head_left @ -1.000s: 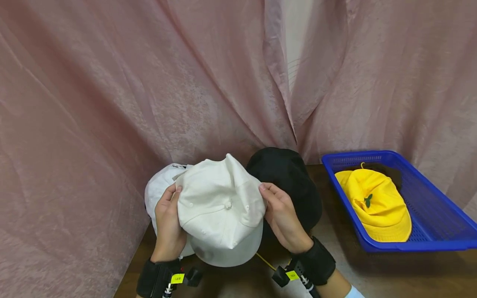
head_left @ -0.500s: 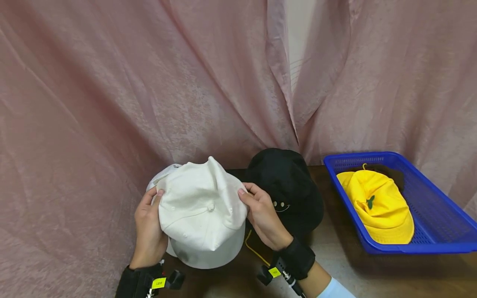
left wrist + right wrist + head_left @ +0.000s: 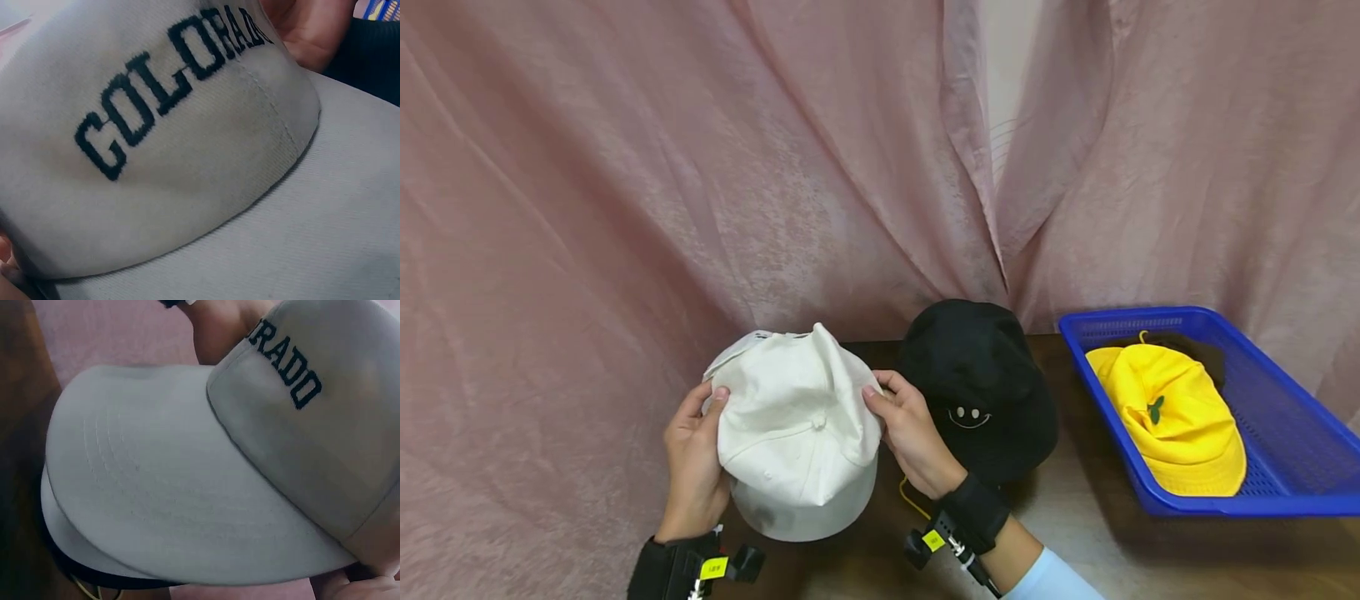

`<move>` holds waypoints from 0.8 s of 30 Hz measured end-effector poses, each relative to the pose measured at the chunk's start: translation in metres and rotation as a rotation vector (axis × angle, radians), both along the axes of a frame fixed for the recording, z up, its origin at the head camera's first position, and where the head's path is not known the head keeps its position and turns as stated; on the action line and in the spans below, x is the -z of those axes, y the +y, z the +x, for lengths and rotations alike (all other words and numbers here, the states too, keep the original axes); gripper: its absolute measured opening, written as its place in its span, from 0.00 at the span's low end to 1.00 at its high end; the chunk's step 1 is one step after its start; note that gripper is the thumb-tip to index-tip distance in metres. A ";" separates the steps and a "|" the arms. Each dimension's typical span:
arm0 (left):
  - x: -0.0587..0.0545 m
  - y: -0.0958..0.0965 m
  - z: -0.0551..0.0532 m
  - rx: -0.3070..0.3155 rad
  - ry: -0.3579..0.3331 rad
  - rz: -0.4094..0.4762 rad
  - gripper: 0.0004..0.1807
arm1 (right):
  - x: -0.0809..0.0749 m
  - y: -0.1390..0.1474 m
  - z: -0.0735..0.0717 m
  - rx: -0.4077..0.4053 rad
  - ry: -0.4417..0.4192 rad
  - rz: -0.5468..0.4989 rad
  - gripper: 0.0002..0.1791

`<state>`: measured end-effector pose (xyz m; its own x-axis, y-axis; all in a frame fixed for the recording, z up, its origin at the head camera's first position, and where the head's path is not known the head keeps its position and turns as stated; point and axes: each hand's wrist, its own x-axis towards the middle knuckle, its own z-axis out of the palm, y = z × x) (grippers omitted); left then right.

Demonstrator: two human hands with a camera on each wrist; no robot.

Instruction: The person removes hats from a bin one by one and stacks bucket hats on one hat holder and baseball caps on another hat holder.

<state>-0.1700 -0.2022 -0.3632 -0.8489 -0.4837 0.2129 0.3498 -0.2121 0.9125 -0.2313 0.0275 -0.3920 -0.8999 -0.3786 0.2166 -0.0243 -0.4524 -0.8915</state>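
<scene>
A white baseball cap (image 3: 797,417) is held between my two hands, brim toward me. My left hand (image 3: 691,462) pinches its left edge, thumb on top, and my right hand (image 3: 917,437) grips the right edge the same way. Dark letters (image 3: 134,112) spelling COLORADO run across its front in the wrist views. Directly beneath lies another white cap (image 3: 735,348), mostly covered; its brim (image 3: 65,534) shows under the held one in the right wrist view, with a dark edge below. Just right of my right hand sits a black cap (image 3: 973,367) with a smiley face.
On the right stands a blue plastic basket (image 3: 1122,457) containing a yellow cap (image 3: 1176,417) with a green sprout and a dark brown item (image 3: 1202,357) behind it. A yellow cord (image 3: 912,497) lies by my right wrist. Pink curtains (image 3: 820,167) hang behind the brown table (image 3: 1097,542).
Both hands have carried the white cap to the left, over the other white cap. The smiley face on the black cap has come into view.
</scene>
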 end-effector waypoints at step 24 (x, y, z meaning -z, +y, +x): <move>0.012 -0.035 -0.002 -0.161 -0.076 -0.199 0.21 | 0.001 -0.040 -0.033 0.034 0.014 0.106 0.12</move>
<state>-0.1724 -0.2374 -0.3750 -0.7815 -0.5687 0.2566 0.2938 0.0274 0.9555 -0.2639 -0.0126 -0.3933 -0.9098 -0.3690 0.1899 -0.0513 -0.3541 -0.9338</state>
